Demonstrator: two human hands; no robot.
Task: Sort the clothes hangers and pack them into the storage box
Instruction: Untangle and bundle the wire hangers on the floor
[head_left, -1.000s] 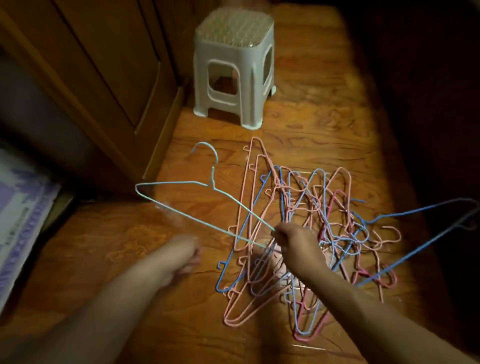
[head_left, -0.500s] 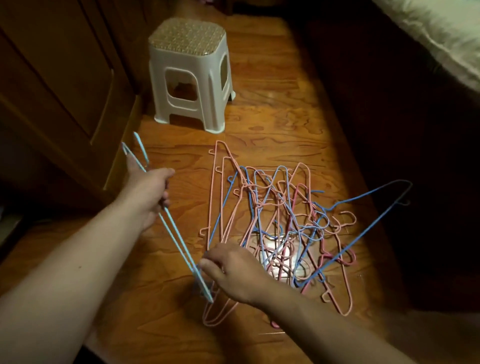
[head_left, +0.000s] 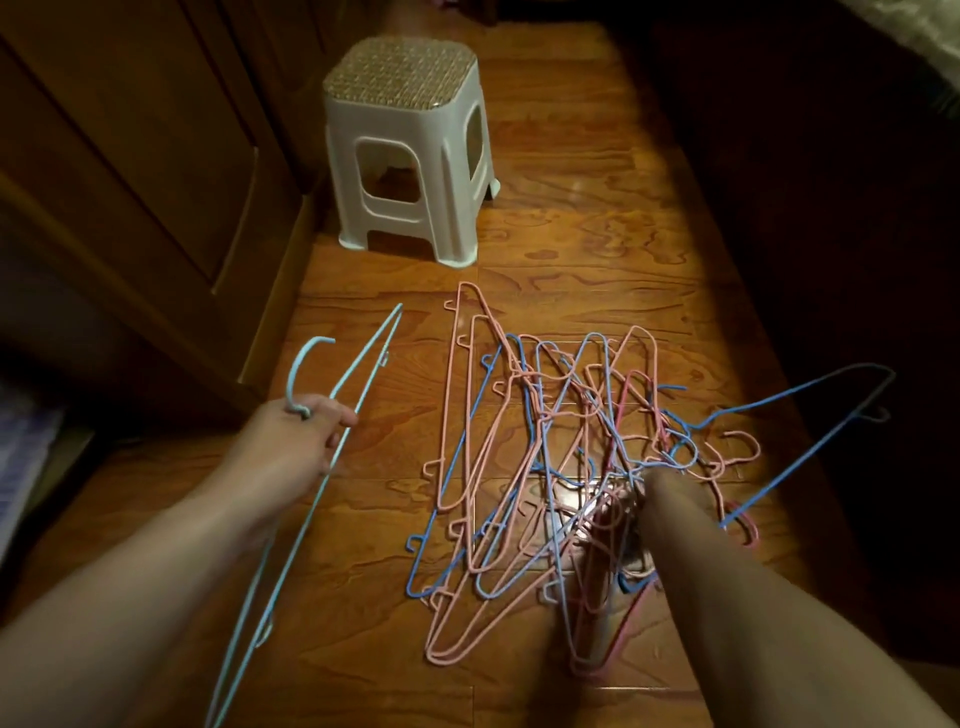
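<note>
A tangled pile of pink and blue wire hangers (head_left: 571, 415) lies on the wooden floor (head_left: 571, 249). My left hand (head_left: 296, 441) grips one light blue hanger (head_left: 289, 376) at the neck just below its hook and holds it apart, left of the pile, its long side slanting down past my forearm. My right hand (head_left: 670, 504) reaches into the right part of the pile. Its fingers are in shadow among the wires, so its grip is unclear. One dark blue hanger (head_left: 808, 449) sticks out of the pile to the right. No storage box is in view.
A white plastic stool (head_left: 410, 156) stands beyond the pile. A wooden cabinet (head_left: 130, 182) runs along the left. A pale purple patterned thing (head_left: 21, 467) shows at the left edge, light bedding (head_left: 924, 26) at the top right. The floor's right side is dark.
My right hand let go of the light blue hanger and moved right into the pile. My left hand shifted to the hanger's neck and holds it alone, left of the pile.
</note>
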